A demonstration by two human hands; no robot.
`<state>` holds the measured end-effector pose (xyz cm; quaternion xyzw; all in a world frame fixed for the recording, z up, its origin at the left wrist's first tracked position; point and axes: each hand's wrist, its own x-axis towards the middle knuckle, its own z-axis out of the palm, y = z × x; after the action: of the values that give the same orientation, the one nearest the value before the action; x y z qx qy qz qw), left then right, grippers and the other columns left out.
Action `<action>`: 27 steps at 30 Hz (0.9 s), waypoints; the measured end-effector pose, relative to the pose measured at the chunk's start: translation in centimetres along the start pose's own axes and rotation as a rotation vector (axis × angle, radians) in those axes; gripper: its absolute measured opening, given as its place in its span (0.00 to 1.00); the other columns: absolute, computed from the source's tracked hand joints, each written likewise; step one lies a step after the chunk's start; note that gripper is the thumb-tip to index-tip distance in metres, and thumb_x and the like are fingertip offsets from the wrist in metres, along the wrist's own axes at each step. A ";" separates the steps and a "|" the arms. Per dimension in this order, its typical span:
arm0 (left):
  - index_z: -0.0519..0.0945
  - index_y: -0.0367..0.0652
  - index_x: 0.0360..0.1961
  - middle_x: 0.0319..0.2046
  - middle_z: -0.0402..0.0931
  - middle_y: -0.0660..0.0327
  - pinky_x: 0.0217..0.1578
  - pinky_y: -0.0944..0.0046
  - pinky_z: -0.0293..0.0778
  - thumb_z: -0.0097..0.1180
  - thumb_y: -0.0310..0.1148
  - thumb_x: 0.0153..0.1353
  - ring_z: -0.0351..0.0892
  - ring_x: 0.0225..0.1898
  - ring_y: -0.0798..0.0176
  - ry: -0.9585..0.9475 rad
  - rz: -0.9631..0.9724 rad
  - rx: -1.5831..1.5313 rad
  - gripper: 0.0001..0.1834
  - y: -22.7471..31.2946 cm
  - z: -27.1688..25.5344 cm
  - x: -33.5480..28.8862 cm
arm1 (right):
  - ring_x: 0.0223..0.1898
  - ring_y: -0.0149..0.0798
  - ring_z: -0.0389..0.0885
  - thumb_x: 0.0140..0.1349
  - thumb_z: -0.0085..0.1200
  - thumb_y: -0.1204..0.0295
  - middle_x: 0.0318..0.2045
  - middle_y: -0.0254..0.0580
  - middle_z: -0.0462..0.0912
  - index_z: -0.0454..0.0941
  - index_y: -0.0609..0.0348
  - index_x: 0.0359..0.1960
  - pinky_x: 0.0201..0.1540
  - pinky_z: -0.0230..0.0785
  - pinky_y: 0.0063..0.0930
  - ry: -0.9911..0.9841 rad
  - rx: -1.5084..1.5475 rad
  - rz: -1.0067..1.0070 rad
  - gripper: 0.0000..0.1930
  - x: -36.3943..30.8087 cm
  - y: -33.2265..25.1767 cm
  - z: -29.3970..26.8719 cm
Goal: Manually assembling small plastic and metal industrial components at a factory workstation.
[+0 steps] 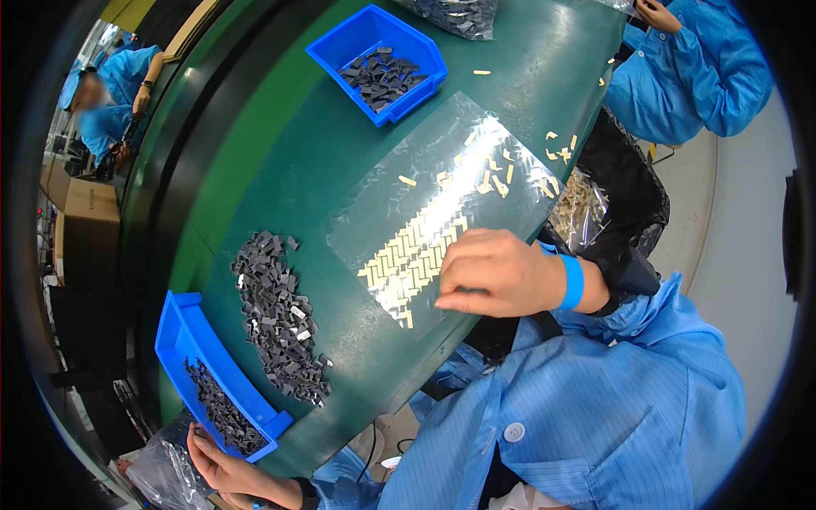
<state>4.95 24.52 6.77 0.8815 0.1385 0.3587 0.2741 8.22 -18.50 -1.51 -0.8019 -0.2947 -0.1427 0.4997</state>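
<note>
My right hand (493, 274), with a blue band on its wrist, is over the near edge of a clear plastic sheet (357, 229). Its fingers are curled in toward the thumb; whatever they may pinch is hidden. Beside the fingertips, small cream strips (412, 255) lie on the sheet in slanting, zigzag rows. Loose cream strips (493, 178) are scattered toward the sheet's far right. At lower left my left hand (225, 467) grips the near end of a long blue bin (217, 336), which holds small dark pieces (223, 408).
Between bin and sheet lies a heap of dark grey rectangular pieces (276, 319). A second blue bin (416, 51) with similar pieces stands at the back. A black-lined container (633, 183) adjoins the table's right edge. Co-workers in blue (688, 76) are at far right and far left.
</note>
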 end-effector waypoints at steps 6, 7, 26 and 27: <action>0.73 0.33 0.49 0.52 0.68 0.44 0.53 0.55 0.64 0.50 0.26 0.59 0.66 0.55 0.46 -0.171 0.451 0.427 0.17 3.4 4.1 -1.8 | 0.33 0.42 0.73 0.49 0.58 0.69 0.29 0.38 0.73 0.72 0.58 0.30 0.37 0.65 0.33 -0.107 -0.010 -0.034 0.10 0.0 -0.1 3.5; 0.73 0.33 0.49 0.51 0.70 0.47 0.52 0.56 0.65 0.52 0.25 0.56 0.68 0.54 0.48 -0.276 0.489 0.266 0.18 6.0 5.9 -3.2 | 0.35 0.42 0.73 0.48 0.58 0.70 0.31 0.38 0.73 0.72 0.58 0.31 0.38 0.65 0.33 -0.148 -0.008 -0.026 0.11 -0.1 -0.1 3.8; 0.48 0.46 0.65 0.61 0.53 0.50 0.57 0.50 0.61 0.47 0.19 0.55 0.58 0.62 0.52 -1.082 -1.190 -1.105 0.37 15.0 9.3 -12.7 | 0.39 0.45 0.75 0.51 0.56 0.74 0.36 0.41 0.77 0.73 0.60 0.33 0.42 0.68 0.35 -0.145 0.143 0.119 0.08 0.0 0.7 4.3; 0.48 0.46 0.65 0.61 0.53 0.50 0.57 0.50 0.60 0.47 0.19 0.55 0.57 0.62 0.52 -1.049 -1.180 -1.084 0.38 14.6 8.8 -12.8 | 0.39 0.45 0.75 0.51 0.56 0.74 0.36 0.41 0.77 0.73 0.60 0.33 0.42 0.68 0.35 -0.146 0.146 0.118 0.08 0.0 0.7 4.3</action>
<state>2.91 3.69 2.91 0.4712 0.2350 -0.2623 0.8086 8.36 -14.87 -3.99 -0.7875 -0.2923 -0.0324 0.5416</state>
